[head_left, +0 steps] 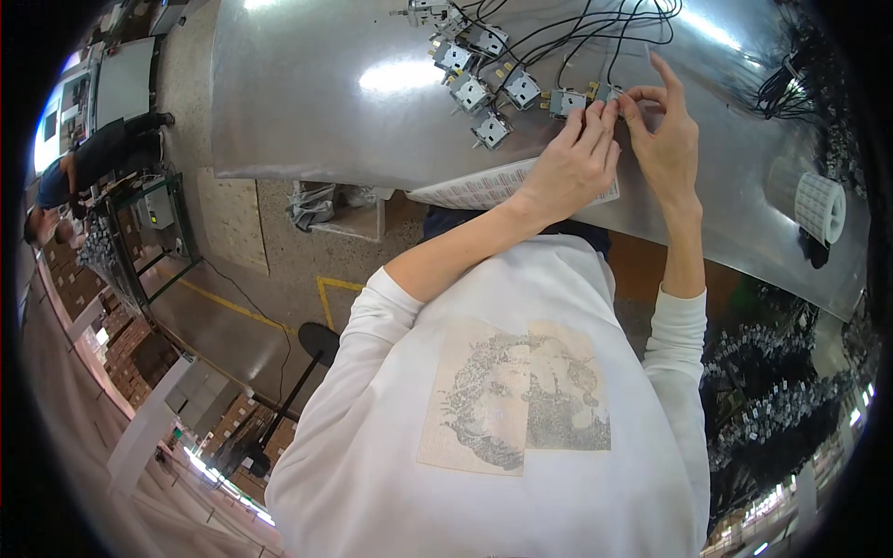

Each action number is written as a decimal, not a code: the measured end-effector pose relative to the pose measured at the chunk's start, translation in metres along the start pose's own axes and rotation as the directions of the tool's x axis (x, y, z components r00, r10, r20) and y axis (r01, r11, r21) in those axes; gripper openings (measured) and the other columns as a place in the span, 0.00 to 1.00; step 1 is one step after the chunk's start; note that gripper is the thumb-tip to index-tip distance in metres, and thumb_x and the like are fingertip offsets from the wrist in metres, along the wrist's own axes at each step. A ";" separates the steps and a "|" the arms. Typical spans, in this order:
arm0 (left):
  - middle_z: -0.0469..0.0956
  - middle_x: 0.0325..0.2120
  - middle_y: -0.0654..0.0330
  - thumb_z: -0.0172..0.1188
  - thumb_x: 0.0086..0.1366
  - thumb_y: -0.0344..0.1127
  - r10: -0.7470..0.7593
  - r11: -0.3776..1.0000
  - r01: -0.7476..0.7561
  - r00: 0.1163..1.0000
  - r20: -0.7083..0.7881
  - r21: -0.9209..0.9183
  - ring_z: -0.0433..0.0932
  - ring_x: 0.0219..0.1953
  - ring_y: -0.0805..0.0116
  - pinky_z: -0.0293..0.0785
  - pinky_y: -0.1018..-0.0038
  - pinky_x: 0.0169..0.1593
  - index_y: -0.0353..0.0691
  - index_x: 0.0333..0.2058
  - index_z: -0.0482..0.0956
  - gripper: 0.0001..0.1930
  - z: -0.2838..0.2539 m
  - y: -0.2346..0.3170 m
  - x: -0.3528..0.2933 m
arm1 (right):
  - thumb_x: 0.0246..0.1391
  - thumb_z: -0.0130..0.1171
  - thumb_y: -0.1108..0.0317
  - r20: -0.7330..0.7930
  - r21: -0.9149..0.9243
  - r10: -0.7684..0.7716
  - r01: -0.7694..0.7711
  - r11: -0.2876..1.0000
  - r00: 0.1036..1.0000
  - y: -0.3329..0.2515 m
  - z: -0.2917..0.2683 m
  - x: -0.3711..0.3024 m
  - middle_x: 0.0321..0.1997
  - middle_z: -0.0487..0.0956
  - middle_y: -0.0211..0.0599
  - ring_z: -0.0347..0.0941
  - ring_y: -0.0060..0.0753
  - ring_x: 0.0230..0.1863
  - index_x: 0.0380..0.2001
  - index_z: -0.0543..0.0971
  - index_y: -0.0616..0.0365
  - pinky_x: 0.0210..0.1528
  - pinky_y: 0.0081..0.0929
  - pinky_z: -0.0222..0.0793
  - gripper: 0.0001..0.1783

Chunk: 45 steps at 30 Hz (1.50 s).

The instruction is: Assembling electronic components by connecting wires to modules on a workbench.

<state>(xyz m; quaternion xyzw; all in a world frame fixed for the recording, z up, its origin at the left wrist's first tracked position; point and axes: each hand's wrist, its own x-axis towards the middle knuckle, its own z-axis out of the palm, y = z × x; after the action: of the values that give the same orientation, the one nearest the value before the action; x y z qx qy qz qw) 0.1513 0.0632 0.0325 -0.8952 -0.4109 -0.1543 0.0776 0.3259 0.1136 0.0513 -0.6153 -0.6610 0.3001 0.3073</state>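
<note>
Both hands meet over the metal table at a small silvery metal box [609, 92] with a black cable coming off it. My left hand [579, 160] has its fingers closed on the near side of this box and partly covers it. My right hand [666, 141] pinches at its right side with thumb and bent fingers, the index finger raised. Just left of my fingertips lies another metal box [567, 103] with brass-coloured tabs. Further left are several similar boxes [470, 92] in a loose group, their black cables [567, 35] looping across the table.
Under my left forearm a printed label sheet [474, 189] overhangs the table's near edge. A label roll [819, 208] lies at the right, below bundled black cables [786, 88]. An open box [358, 219] is on the floor. At far left a person [93, 163] is beside a green-framed rack [149, 237].
</note>
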 end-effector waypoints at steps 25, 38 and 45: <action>0.80 0.59 0.36 0.64 0.72 0.36 -0.197 0.962 0.180 0.978 -0.066 -0.205 0.77 0.66 0.40 0.79 0.55 0.63 0.30 0.35 0.80 0.13 -0.008 -0.010 -0.048 | 0.62 0.71 0.68 0.071 -0.169 -0.335 0.343 0.924 0.939 -0.014 0.024 0.000 0.50 0.83 0.39 0.76 0.46 0.59 0.39 0.86 0.62 0.57 0.41 0.75 0.08; 0.84 0.55 0.37 0.58 0.72 0.38 -0.020 0.980 0.007 0.998 0.067 0.199 0.79 0.60 0.41 0.82 0.59 0.47 0.31 0.43 0.86 0.15 -0.010 -0.009 -0.028 | 0.56 0.77 0.61 0.053 -0.538 -0.507 0.452 0.711 0.860 -0.034 0.017 -0.001 0.45 0.83 0.38 0.79 0.46 0.53 0.32 0.84 0.57 0.53 0.43 0.72 0.13; 0.83 0.59 0.38 0.57 0.74 0.40 -0.007 0.966 -0.015 0.996 0.084 0.257 0.82 0.55 0.43 0.81 0.64 0.35 0.36 0.44 0.88 0.15 -0.003 -0.007 -0.026 | 0.55 0.80 0.64 -0.153 -0.326 -0.366 0.303 0.896 0.918 -0.022 -0.014 0.007 0.46 0.84 0.31 0.81 0.35 0.47 0.37 0.87 0.57 0.46 0.36 0.74 0.12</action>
<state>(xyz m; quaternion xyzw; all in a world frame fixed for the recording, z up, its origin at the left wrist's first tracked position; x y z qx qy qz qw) 0.1294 0.0485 0.0263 -0.8840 -0.4287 -0.0615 0.1760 0.3229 0.1190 0.0772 -0.5591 -0.7583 0.0733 0.3270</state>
